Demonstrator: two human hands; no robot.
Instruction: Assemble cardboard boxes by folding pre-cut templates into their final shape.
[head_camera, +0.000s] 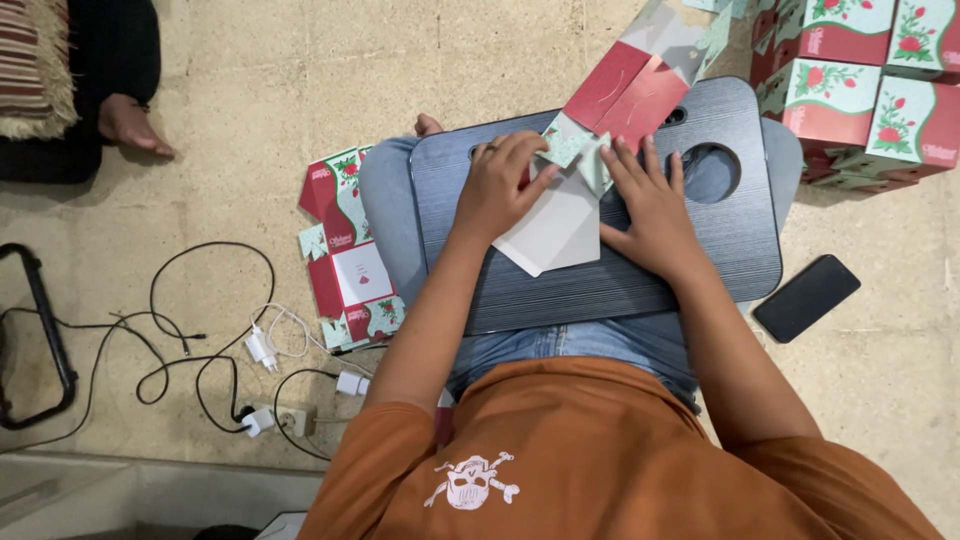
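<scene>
Cardboard, red and green outside and pale grey inside: we have an unfolded carton blank (575, 190) lying across our dark lap tray (620, 280), which rests on our knees. Our left hand (497, 190) curls over the near-left green flap, fingers bent and pinching it down. Our right hand (652, 205) lies flat, fingers spread, pressing the blank's right side onto the tray. The blank sits between and under both hands. Its long axis runs diagonally, from a grey corner pointing toward our body up to the red panels reaching past the tray's far edge. The tray's right half, around its round cup hole (708, 172), is bare. A stack of flat carton blanks (345, 250) lies on the floor just beside our left knee, finished boxes (860, 85) are piled far right, and a black phone (806, 297) lies right of the tray.
</scene>
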